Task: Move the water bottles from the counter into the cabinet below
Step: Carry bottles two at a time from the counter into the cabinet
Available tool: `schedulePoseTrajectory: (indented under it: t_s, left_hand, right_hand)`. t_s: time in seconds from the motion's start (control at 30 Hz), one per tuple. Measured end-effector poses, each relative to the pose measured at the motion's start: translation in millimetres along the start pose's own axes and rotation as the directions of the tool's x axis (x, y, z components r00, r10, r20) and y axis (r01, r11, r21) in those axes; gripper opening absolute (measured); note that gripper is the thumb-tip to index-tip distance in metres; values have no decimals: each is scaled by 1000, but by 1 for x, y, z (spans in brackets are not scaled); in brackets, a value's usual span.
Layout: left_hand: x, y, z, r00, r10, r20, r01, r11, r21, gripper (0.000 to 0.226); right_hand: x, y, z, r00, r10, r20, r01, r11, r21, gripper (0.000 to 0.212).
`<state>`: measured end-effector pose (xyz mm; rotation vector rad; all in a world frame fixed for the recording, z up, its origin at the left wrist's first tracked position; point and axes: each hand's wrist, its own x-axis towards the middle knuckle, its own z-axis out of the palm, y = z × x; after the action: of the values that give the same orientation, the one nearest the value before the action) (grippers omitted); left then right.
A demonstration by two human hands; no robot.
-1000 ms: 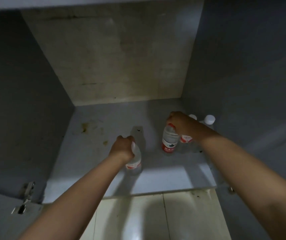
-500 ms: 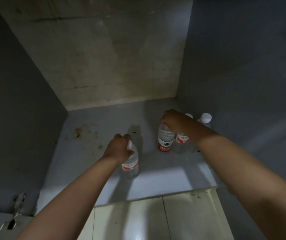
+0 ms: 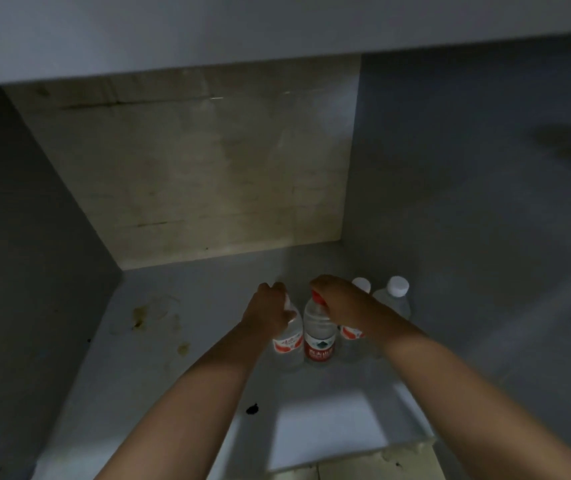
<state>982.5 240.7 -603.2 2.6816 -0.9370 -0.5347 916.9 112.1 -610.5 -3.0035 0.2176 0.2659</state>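
Inside the open cabinet, several clear water bottles stand upright in a row on the grey cabinet floor [image 3: 180,382], near the right wall. My left hand [image 3: 268,311] is closed around the top of the leftmost bottle [image 3: 289,344], which has a white and red label. Right beside it stands a red-capped bottle [image 3: 318,336] with a red label, and my right hand [image 3: 337,297] grips its cap. Behind my right wrist a white-capped bottle [image 3: 355,332] is partly hidden. A further white-capped bottle [image 3: 394,297] stands at the far right.
The cabinet has grey side walls [image 3: 34,254] and a beige back panel [image 3: 190,174]. Brown stains [image 3: 140,315] and a dark spot [image 3: 252,408] mark the floor on the left. The cabinet's top edge [image 3: 242,32] hangs overhead. Pale floor tiles [image 3: 363,471] show at the bottom.
My left hand has carried its bottle right and deeper, setting it against the red-capped bottle. My right hand stays on the red cap. The camera has pulled back and tilted up.
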Motion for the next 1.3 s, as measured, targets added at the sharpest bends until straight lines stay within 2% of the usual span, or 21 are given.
schedulePoseTrajectory:
  t_s: [0.27,0.43,0.63,0.77,0.83,0.87,0.9,0.93,0.97,1.03,1.17,1.3]
  left_hand:
    - [13,7,-2,999,36,28,-36,999,6,51]
    - [11,3,-2,995,78,58,-80,996,32,48]
    - [10,1,-3,990,125,67,-131,988,85,50]
    - [1,-1,-2,984,164,63,-175,954,244,63]
    - [-12,-3,-3,985,164,46,-170,937,306,61]
    - [-20,-4,-5,988,149,37,-153,936,317,59]
    - [-28,-7,-8,991,128,38,-133,938,319,57]
    - [-39,-10,-11,994,100,54,-112,943,313,55]
    - [-51,-12,-14,995,63,81,-85,949,304,54]
    - [-82,-14,-21,990,-26,138,-16,956,293,52]
    - [-161,-10,-48,973,-126,195,75,966,249,51]
    - [-246,-1,-100,934,-230,272,176,962,207,49]
  right_hand:
    - [-4,-3,6,999,38,-21,-38,999,24,59]
    - [-6,-5,8,996,52,-67,-49,997,51,54]
    - [-7,-5,14,993,81,-84,-78,996,34,59]
    - [-16,-15,11,985,113,-131,-114,993,-2,58]
    - [-23,-23,5,961,98,-259,-107,994,-22,57]
    - [-25,-24,3,946,128,-299,-128,992,21,57]
    - [-29,-28,1,947,162,-277,-152,987,57,55]
    - [-37,-37,-6,963,186,-195,-172,981,83,51]
    - [-47,-46,-11,974,172,-150,-165,984,59,48]
    - [-65,-67,-22,973,190,-134,-180,980,81,47]
    - [-113,-113,-43,994,106,-16,-105,994,18,51]
    - [-169,-155,-94,993,80,92,-79,997,-17,53]
